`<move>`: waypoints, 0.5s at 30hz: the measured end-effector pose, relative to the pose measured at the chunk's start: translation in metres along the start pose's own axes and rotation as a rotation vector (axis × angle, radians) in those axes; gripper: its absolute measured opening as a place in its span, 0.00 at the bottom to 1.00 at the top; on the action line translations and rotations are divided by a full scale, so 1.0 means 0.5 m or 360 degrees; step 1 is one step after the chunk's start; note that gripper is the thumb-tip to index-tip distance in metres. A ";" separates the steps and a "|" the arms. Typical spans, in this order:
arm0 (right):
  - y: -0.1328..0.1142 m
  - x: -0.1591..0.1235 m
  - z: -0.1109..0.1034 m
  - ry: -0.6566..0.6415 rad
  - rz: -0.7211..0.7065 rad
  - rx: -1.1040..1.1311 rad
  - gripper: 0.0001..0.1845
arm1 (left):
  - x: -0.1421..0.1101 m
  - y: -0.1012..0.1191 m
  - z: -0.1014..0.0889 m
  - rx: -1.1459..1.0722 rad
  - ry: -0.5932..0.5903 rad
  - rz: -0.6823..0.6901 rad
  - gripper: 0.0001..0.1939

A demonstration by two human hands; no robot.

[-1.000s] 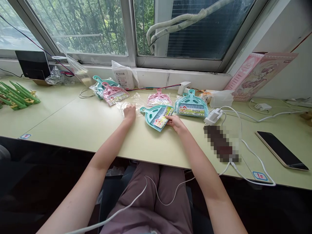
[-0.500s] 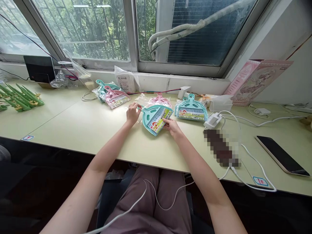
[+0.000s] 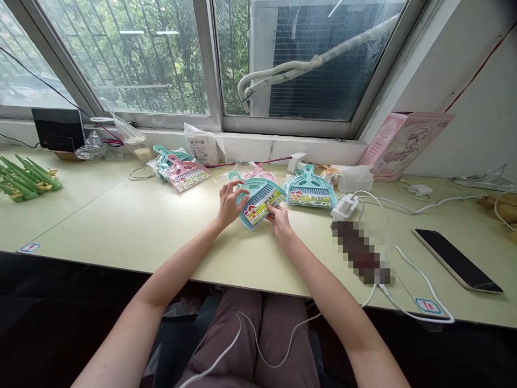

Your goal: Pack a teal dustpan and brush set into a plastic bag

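Observation:
A teal mini dustpan and brush set with a printed label is held up tilted over the table, its handle toward the upper left. My right hand grips its lower right edge, thumb on the label. My left hand is at its left edge with bent fingers over the rim; its thumb is partly hidden. Just behind is a pink dustpan set in clear wrap, partly covered. To the right lies another teal dustpan set, and to the left a wrapped pink dustpan set overlaps a teal one.
White charger and cables lie right of my hands, near a blurred-out object and a phone. A pink box leans at the back right. Green artificial stems lie far left on the table.
My left hand has moved from the handle end down to the set's left edge. The held set has turned slightly, its handle now showing. The whole view has shifted a little.

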State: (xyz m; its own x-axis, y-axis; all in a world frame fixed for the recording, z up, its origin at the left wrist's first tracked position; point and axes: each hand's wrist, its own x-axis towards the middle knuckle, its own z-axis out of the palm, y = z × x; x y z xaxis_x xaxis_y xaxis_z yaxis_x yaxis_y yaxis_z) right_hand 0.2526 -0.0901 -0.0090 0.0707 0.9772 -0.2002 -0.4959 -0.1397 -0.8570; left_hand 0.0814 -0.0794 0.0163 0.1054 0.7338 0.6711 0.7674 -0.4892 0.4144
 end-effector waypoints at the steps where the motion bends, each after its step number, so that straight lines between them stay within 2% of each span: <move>1: 0.000 -0.001 0.002 0.0009 -0.0030 0.0057 0.02 | 0.000 0.001 -0.001 -0.0054 0.0139 -0.0105 0.12; 4: -0.007 -0.002 0.002 0.0004 -0.0112 0.0209 0.02 | 0.014 -0.015 -0.008 -0.0550 0.0698 -0.0570 0.22; 5: -0.010 -0.001 0.001 -0.0009 -0.0132 0.0247 0.03 | 0.022 -0.028 -0.011 -0.0853 0.0808 -0.0781 0.22; 6: -0.013 0.001 -0.001 -0.0029 -0.0147 0.0275 0.04 | 0.030 -0.045 -0.014 -0.1210 0.0828 -0.0988 0.23; 7: -0.015 0.002 -0.003 -0.0053 -0.0154 0.0293 0.05 | 0.038 -0.064 -0.017 -0.1592 0.0725 -0.1223 0.24; 8: -0.016 0.004 -0.005 -0.0079 -0.0156 0.0302 0.06 | 0.044 -0.084 -0.019 -0.1956 0.0486 -0.1421 0.28; 9: -0.017 0.005 -0.006 -0.0107 -0.0150 0.0300 0.06 | 0.048 -0.102 -0.021 -0.2243 0.0266 -0.1500 0.32; 11: -0.014 0.006 -0.008 -0.0167 -0.0119 0.0264 0.06 | 0.051 -0.127 -0.026 -0.2564 0.0077 -0.1491 0.39; 12: -0.011 0.006 -0.007 -0.0196 -0.0096 0.0235 0.06 | 0.049 -0.131 -0.028 -0.2651 0.0042 -0.1437 0.42; 15: -0.002 0.001 0.000 -0.0326 0.0009 0.0111 0.07 | 0.039 -0.114 -0.038 -0.2780 -0.0075 -0.1234 0.47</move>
State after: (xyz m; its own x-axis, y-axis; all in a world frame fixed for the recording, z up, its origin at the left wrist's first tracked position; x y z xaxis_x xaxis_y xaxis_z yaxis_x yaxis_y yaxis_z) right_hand 0.2530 -0.0896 -0.0084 -0.1060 0.9895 -0.0980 -0.5548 -0.1407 -0.8200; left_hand 0.0277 -0.0463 0.0177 0.1395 0.9885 0.0590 -0.7488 0.0663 0.6595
